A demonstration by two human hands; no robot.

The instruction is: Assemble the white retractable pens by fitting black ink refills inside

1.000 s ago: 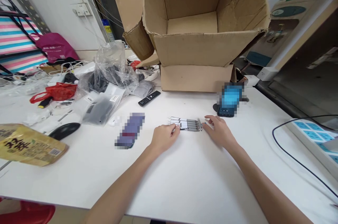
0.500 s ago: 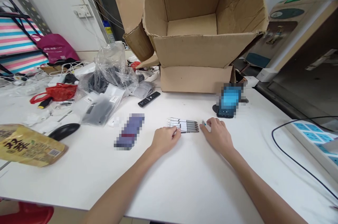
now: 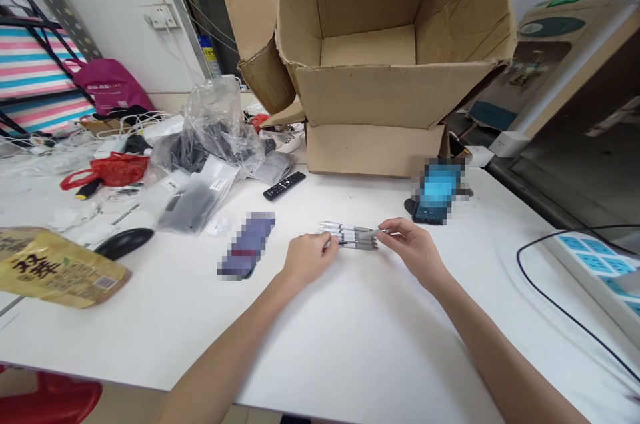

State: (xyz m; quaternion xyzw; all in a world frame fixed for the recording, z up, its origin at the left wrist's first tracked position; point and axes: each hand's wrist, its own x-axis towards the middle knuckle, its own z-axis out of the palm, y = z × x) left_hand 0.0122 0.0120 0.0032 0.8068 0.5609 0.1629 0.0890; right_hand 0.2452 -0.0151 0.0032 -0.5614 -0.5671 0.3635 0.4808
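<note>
Several grey-and-white pens (image 3: 350,229) lie side by side in a small row on the white table (image 3: 360,331). My right hand (image 3: 410,247) pinches the grey end of one pen (image 3: 367,235), which is raised slightly across the others. At the left end of the row, my left hand (image 3: 307,257) is curled, with thumb and forefinger closed on the tip end of a pen; the fingers partly hide it. Left of my left hand lies a phone-shaped purple item (image 3: 249,244), blurred out by pixels.
A large open cardboard box (image 3: 375,144) stands behind the pens. A black remote (image 3: 284,185), plastic-bagged items (image 3: 197,194) and a yellow pouch (image 3: 60,271) are on the left. A propped phone (image 3: 437,194), a black cable (image 3: 530,267) and a power strip (image 3: 595,264) are on the right.
My right hand has moved slightly left onto the row and now pinches a pen. The pens have shifted from their even line. My left hand stays at their left end.
</note>
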